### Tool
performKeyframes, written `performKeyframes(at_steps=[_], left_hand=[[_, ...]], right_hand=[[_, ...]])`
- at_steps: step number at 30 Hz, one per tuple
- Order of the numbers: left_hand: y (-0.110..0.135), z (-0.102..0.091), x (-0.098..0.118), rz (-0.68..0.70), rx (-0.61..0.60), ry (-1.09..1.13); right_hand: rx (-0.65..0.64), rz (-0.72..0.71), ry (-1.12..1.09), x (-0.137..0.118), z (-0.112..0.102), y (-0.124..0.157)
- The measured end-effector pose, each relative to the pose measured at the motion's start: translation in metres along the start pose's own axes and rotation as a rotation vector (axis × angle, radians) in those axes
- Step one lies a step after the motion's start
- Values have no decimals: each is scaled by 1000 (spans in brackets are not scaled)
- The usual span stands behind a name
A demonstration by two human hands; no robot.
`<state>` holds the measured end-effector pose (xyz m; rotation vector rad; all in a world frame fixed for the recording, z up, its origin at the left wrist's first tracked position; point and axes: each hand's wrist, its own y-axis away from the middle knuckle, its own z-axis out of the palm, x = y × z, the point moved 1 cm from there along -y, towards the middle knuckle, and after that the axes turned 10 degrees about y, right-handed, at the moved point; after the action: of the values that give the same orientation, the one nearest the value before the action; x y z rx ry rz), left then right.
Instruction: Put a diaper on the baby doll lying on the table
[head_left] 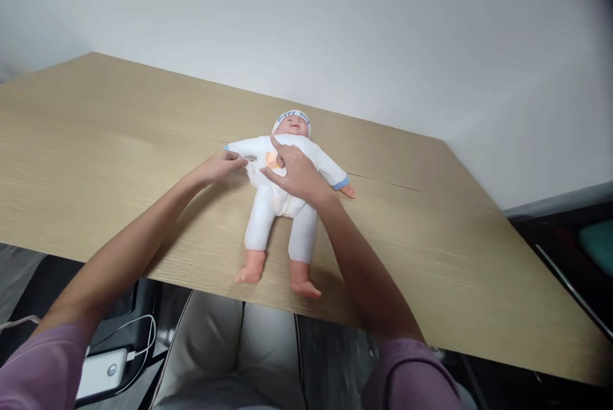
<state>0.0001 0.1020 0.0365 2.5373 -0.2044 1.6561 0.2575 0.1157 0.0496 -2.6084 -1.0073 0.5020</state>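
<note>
A baby doll [258, 218] lies on its back on the wooden table, its head toward the wall and its bare feet toward me. It wears a white suit with blue cuffs, an orange print on the chest and a white headband with blue lettering. At the doll's side, by its waist, my left hand [225, 166] pinches the edge of some thin white material; whether this is part of the suit or a separate piece, I cannot tell. My right hand [299, 174] rests on the doll's chest and belly, thumb and index finger stretched apart, other fingers curled.
The pale wooden table [421, 257] stands against a white wall [335, 27]. Below its front edge at the left, a white power bank [101, 373] with a cable lies on a black surface. Dark objects stand beyond the table's right edge.
</note>
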Motion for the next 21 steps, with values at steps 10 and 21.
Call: performKeyframes(at_steps=[10,21], left_hand=[[-37,69,17,275,-6,454],[-49,67,-16,397,-14,388]], right_hand=[[9,131,-9,2,10,-5],[149,163,-178,8,14,-5]])
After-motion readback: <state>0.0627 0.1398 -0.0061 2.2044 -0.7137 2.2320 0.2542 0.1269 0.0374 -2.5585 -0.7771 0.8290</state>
